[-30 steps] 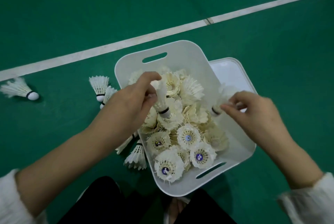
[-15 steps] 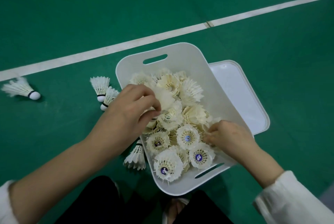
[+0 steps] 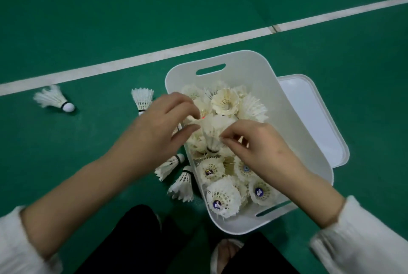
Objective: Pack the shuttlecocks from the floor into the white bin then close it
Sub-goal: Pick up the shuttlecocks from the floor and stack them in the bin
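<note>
Both hands are meeting over the white bin. The right hand and left hand are pinching one shuttlecock, tucking it between others. Farther left, a loose shuttlecock is lying on the floor.

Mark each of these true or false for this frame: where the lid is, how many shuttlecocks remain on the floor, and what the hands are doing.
1. The lid is closed on the white bin. False: it lies on the floor beside the bin, partly under it.
2. Shuttlecocks remain on the floor left of the bin. True: one lies alone, others close to the wall.
3. Both hands are over the bin. True: left hand and right hand meet at one shuttlecock.
4. The floor is red. False: it is green with a white line.
</note>
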`<state>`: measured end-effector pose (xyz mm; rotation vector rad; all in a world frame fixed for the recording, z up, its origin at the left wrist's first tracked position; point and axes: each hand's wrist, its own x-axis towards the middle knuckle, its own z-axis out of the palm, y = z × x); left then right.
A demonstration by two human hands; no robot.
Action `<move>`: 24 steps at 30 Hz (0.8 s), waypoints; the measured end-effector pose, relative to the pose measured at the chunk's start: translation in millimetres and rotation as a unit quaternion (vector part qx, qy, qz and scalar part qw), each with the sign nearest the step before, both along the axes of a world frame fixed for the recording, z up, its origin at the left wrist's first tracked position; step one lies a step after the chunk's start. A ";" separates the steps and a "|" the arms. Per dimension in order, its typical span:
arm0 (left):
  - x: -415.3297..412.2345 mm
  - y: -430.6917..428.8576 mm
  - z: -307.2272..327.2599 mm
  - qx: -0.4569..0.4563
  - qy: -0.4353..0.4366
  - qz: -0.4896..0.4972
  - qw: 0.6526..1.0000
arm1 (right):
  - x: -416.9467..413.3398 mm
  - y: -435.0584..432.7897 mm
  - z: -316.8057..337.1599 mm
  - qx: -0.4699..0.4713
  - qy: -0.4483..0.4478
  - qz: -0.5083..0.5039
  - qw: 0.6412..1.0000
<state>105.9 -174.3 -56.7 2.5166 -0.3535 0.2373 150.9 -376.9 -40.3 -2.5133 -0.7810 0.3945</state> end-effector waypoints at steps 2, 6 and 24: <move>-7.5 21.7 -8.2 -0.021 0.042 0.070 0.996 | -2.9 4.1 -3.9 -0.022 0.028 0.002 0.999; -30.1 52.7 -55.4 -0.016 0.173 0.177 0.969 | -13.2 15.2 -2.7 -0.090 0.049 0.044 0.994; -50.5 37.1 -127.7 -0.166 0.304 0.271 0.898 | -15.5 24.0 -9.1 -0.249 0.049 0.146 0.956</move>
